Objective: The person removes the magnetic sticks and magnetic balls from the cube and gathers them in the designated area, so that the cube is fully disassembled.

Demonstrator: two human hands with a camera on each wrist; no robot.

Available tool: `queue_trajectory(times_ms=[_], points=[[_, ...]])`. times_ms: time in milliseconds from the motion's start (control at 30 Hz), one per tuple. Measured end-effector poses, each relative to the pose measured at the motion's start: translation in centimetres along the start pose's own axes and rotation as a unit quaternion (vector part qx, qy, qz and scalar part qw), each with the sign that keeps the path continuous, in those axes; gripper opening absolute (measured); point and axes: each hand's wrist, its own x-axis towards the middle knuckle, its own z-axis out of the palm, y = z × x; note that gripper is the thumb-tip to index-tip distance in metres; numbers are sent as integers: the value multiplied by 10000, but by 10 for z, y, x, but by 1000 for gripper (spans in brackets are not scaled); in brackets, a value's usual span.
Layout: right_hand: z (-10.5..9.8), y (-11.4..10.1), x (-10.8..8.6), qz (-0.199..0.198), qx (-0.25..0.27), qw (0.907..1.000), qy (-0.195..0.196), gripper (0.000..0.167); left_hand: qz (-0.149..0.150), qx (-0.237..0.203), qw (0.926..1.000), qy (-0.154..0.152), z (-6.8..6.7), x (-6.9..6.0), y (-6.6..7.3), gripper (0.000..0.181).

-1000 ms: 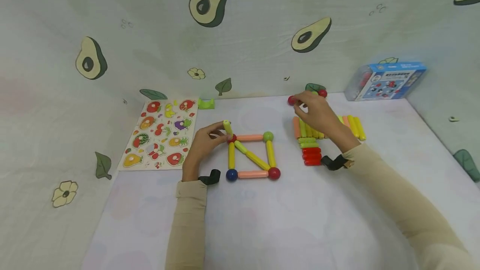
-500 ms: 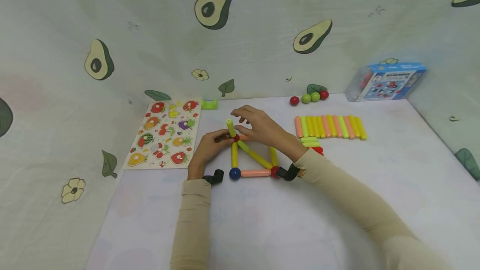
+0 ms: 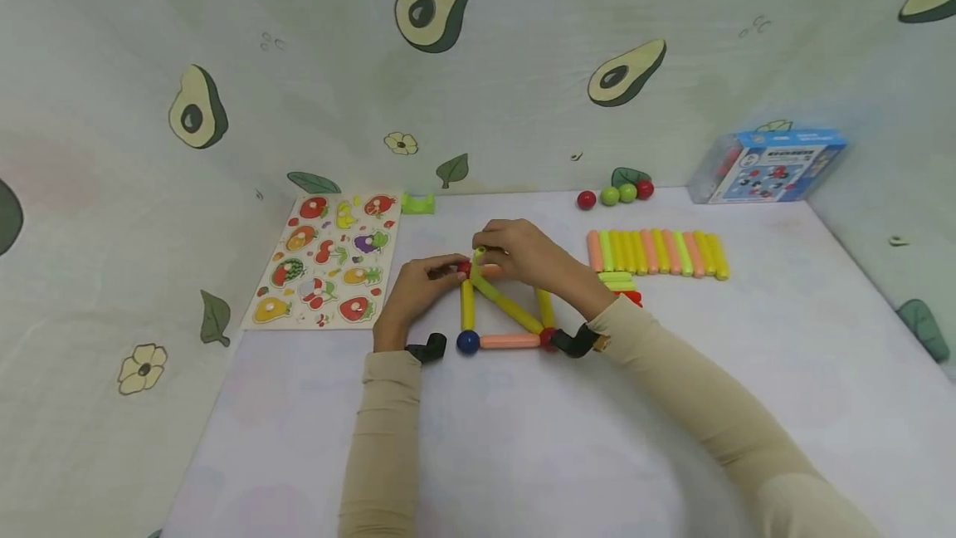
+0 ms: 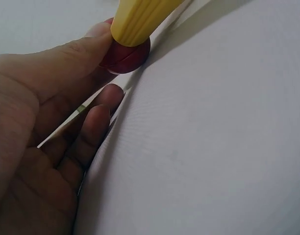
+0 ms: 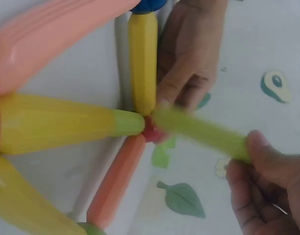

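Observation:
My left hand [image 3: 418, 291] pinches a red ball [image 4: 125, 58] at the far left corner of a flat frame of magnetic rods and balls. A yellow rod [image 5: 143, 63] runs from that ball to a blue ball [image 3: 468, 342]. Also meeting it are a diagonal yellow rod [image 5: 57, 123] with a green tip and an orange rod [image 5: 115, 183]. Between thumb and fingers, my right hand [image 3: 534, 257] holds one end of a light green rod [image 5: 204, 131], blurred. This rod stands up at an angle, its other end at the red ball. My right forearm partly hides the frame's right side.
Several loose rods [image 3: 657, 252] lie in a row at the right, with shorter green and red ones below. Red and green balls [image 3: 609, 196] line the back edge near a blue box [image 3: 777, 164]. A fruit sticker board [image 3: 324, 264] lies left; a green piece [image 3: 418, 203] sits behind.
My right hand has come left from the loose balls to the frame's corner and taken hold of the upright green rod, which now leans further right. My left hand stays at the red ball.

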Motion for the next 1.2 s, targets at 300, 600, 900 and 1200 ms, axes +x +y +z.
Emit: queue_trajectory(times_ms=[300,600,900,1200], points=[[-33,1,-37,1042,375,9861,1241,18,-128,-10,9999,-110,3,1,2,34],[-65,9,-109,1636,-98,9701,1790,23,-247,-237,9994,-107,-2,-3,4,34],[-90,38,-174,2288,-885,9464,2101,28,-186,-229,9995,-62,-4,-3,0,35],[-108,71,-228,2762,-1410,9220,2319,26,-295,-168,9994,-80,-3,-6,1,36]])
